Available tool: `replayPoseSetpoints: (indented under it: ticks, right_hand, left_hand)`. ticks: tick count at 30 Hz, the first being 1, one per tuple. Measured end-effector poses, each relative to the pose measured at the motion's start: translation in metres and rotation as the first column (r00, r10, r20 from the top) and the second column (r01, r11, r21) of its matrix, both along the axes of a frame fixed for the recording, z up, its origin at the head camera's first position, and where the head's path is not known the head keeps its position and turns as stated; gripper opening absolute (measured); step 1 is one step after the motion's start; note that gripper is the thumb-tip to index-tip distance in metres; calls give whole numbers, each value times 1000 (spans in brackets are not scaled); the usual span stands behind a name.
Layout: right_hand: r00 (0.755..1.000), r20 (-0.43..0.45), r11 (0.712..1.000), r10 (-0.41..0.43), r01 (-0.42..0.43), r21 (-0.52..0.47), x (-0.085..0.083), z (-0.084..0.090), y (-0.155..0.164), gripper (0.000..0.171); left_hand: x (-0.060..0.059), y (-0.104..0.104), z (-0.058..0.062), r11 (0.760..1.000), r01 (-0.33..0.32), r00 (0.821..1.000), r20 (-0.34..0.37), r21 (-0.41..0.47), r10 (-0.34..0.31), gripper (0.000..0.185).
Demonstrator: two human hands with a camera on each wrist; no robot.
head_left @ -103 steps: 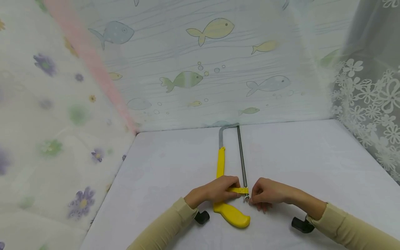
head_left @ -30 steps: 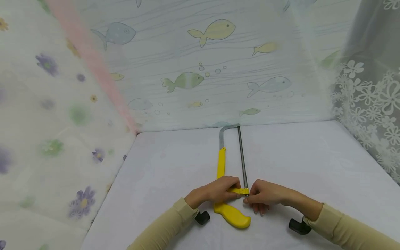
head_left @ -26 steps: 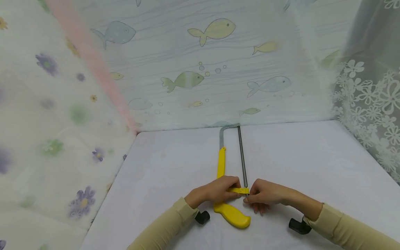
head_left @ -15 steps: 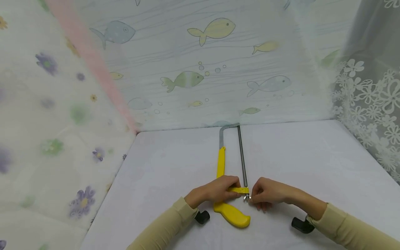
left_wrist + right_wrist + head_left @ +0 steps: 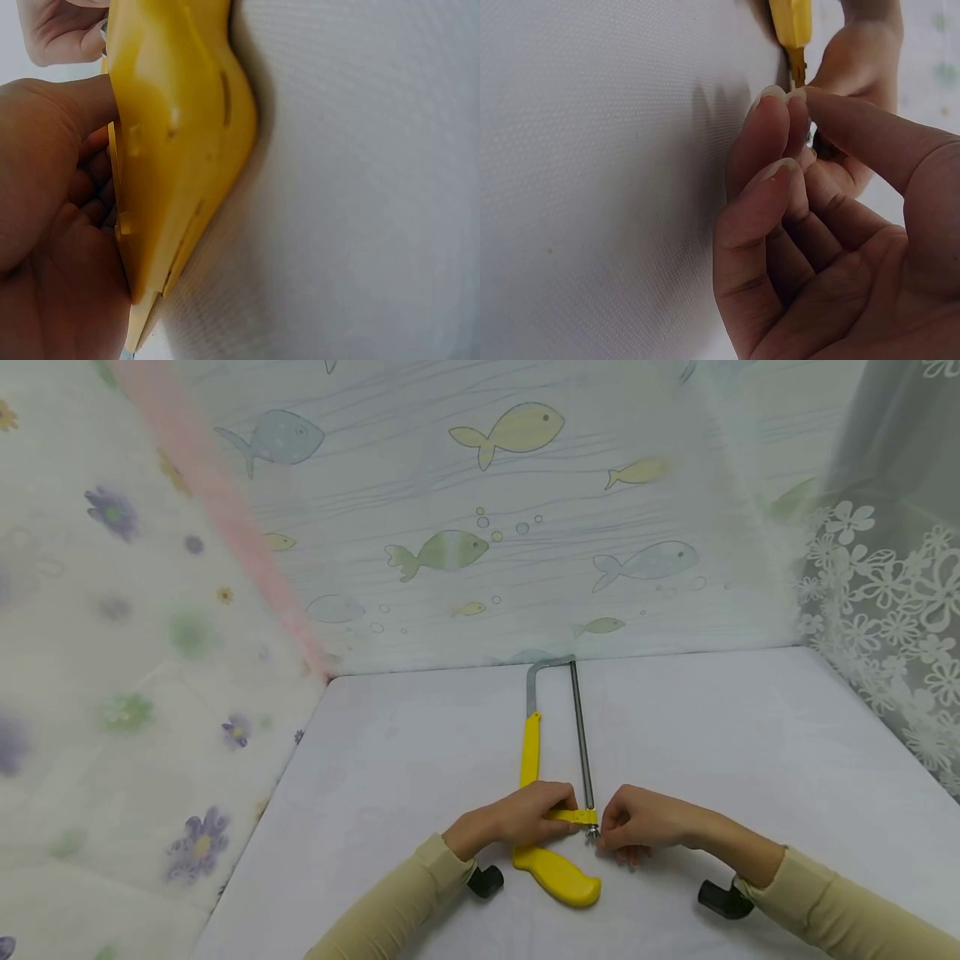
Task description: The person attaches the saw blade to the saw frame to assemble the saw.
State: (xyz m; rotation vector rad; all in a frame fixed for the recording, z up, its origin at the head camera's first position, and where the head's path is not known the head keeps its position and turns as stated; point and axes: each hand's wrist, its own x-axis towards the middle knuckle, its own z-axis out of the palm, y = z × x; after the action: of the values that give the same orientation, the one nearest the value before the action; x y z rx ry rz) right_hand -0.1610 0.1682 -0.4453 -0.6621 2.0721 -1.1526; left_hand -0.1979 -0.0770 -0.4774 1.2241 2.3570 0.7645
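Observation:
A hacksaw with a yellow handle (image 5: 561, 878) lies flat on the white table, its grey metal bow pointing away from me. A narrow dark blade (image 5: 581, 727) runs along its right side. My left hand (image 5: 527, 814) grips the frame where the yellow crosspiece (image 5: 577, 817) meets the grip; the thumb lies by the handle (image 5: 180, 112) in the left wrist view. Just below the crosspiece sits a small metal wing nut (image 5: 592, 833). Thumb and curled fingers of my right hand (image 5: 647, 820) pinch at its right edge. In the right wrist view those fingertips (image 5: 771, 124) mostly hide the nut.
The white-covered table (image 5: 420, 735) reaches back to a fish-print curtain (image 5: 465, 485). A flowered curtain (image 5: 165, 693) borders the left, and lace flowers (image 5: 922, 602) hang on the right. Black wrist devices (image 5: 486, 882) sit under both sleeves.
My right fingers moved in over the wing nut, then back right, uncovering it. Its wings stand at a different angle than half a second ago. The left hand and hacksaw stay put.

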Motion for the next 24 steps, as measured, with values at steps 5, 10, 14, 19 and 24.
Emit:
replayPoseSetpoints:
  ticks: [5,10,14,19,24]
  right_hand:
    - [1000,19,1000,-5,5,-8,0,-2,-3,29]
    - [999,33,1000,-9,9,-23,1,-4,-5,35]
    - [999,38,1000,-22,23,-13,1,-4,-6,36]
    - [999,32,1000,-19,19,-4,1,-3,-7,37]
    - [1000,22,1000,-13,13,-3,1,-1,-5,37]
  left_hand:
    - [-1,0,-2,1000,3,1000,3,4,-3,11]
    - [-1,0,-2,1000,-1,1000,12,0,1,11]
    - [-1,0,-1,1000,-7,1000,15,-5,7,11]
    - [-1,0,-1,1000,-9,1000,17,-4,9,11]
    - [-1,1,-3,1000,-6,1000,13,-1,6,11]
